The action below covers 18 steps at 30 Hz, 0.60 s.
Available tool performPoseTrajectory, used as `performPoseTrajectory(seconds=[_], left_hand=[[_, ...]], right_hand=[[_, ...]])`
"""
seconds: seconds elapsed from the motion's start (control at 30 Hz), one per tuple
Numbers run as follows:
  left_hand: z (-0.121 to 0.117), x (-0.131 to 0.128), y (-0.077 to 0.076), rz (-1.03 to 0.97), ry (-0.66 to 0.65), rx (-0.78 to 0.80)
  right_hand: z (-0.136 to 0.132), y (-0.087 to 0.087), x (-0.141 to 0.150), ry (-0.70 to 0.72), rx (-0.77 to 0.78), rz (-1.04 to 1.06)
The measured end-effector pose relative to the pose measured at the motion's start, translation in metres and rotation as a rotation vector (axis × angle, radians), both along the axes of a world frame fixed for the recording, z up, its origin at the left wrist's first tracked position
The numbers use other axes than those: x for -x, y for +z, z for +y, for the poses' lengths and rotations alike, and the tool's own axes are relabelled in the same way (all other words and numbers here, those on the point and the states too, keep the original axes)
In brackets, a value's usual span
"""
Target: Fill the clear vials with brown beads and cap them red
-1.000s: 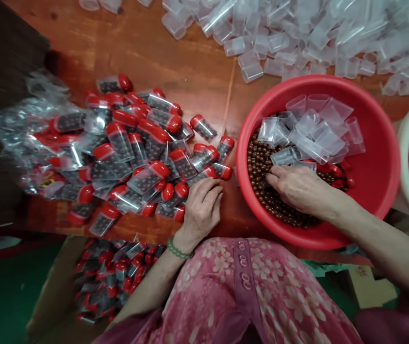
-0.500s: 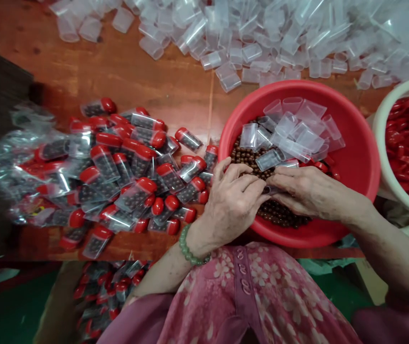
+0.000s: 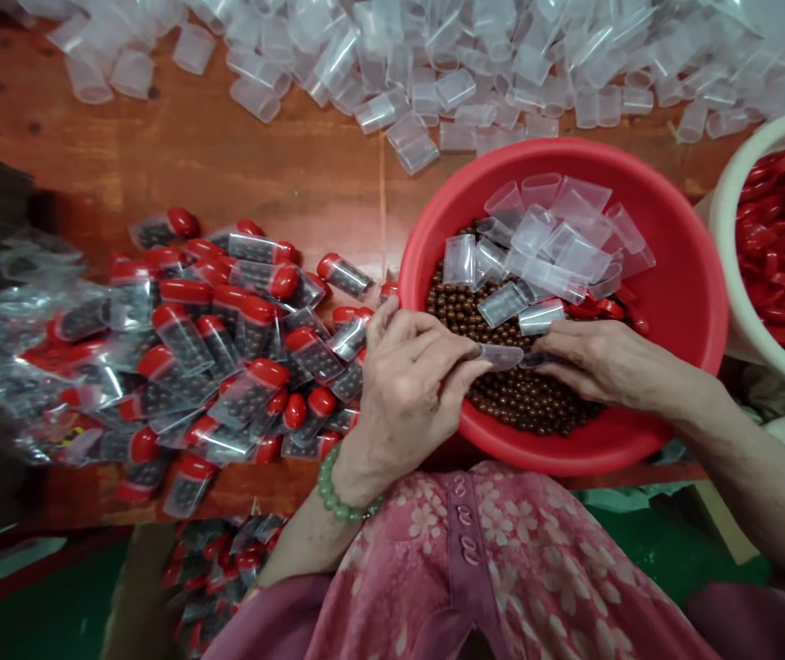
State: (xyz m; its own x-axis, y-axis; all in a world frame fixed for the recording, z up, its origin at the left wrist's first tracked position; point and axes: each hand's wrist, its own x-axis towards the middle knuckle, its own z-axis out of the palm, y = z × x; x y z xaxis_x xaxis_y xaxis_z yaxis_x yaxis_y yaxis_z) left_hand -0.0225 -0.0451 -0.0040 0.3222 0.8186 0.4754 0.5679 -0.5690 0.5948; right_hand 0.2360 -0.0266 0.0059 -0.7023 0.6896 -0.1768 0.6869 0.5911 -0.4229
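Observation:
My left hand (image 3: 420, 376), with a green bead bracelet (image 3: 337, 495) at its wrist, pinches a clear plastic case (image 3: 501, 356) by one end. The case lies sideways over the red basin (image 3: 688, 312). Beside its free end, the fingers of my right hand (image 3: 605, 362) are closed on something small and dark that I cannot make out. Below both hands, brown beads (image 3: 530, 403) cover the near left of the basin. More clear cases (image 3: 536, 229) rest on the beads behind my hands, and a few red caps (image 3: 609, 310) lie beside my right hand.
Filled cases with red caps (image 3: 220, 339) are heaped left of the basin, near crumpled clear plastic (image 3: 0, 330). Many clear cases (image 3: 461, 87) lie along the back. A white bucket (image 3: 726, 220) of red caps stands right. More filled cases (image 3: 220, 577) sit below the table edge.
My hands have drawn slightly apart, my left hand moving left, and the clear case now shows between them. The view has shifted a little.

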Motion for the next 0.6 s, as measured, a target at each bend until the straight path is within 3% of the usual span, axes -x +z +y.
performPoseTrajectory(seconds=[0.13, 0.23, 0.3, 0.4, 0.47, 0.6], left_hand=[[0.008, 0.002, 0.004, 0.055, -0.045, -0.002], [0.011, -0.001, 0.004, 0.106, -0.184, 0.010], [0.012, -0.003, 0.004, 0.091, -0.279, 0.005], [0.013, -0.003, 0.005, 0.093, -0.338, -0.009], [0.012, -0.004, 0.005, 0.099, -0.356, -0.017], [0.009, -0.008, 0.001, 0.104, -0.400, -0.059]], right_hand=[[0.004, 0.016, -0.014, -0.158, -0.103, 0.072], [0.011, 0.032, -0.010, -0.357, -0.113, 0.236], [0.015, 0.038, -0.001, -0.332, 0.115, 0.355], [0.019, 0.037, 0.013, -0.108, 0.540, 0.386], [0.020, 0.032, 0.021, -0.050, 0.641, 0.363], [0.018, 0.016, 0.026, -0.064, 0.739, 0.386]])
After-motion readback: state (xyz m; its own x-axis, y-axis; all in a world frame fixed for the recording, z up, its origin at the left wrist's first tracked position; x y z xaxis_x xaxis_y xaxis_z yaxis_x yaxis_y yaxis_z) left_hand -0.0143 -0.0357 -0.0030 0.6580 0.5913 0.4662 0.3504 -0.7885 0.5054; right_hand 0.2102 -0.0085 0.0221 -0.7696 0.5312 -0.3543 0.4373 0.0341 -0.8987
